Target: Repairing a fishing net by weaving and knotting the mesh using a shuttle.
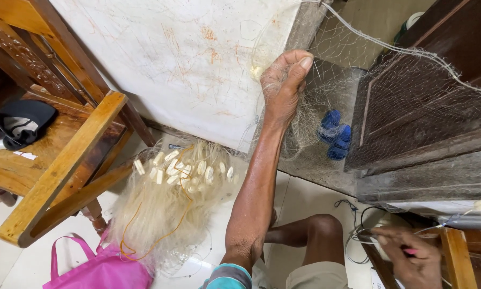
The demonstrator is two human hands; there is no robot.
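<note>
My left hand [283,83] is raised and closed on a bunch of fine, pale fishing net [406,101], which stretches away to the right over a dark wooden cabinet. My right hand [412,254], low at the right, pinches a small pink netting tool and thin line near the net's lower edge. A heap of the same net with several white oval floats [181,171] and an orange cord lies on the floor to the left of my arm. My bent knee [318,230] shows between the two hands.
A wooden chair [58,166] stands at left with a black cap [21,123] on its seat. A pink bag [98,270] lies below it. A scribbled white wall [176,59] is behind. Blue spools [334,134] sit behind the net; dark cabinet [444,43] at right.
</note>
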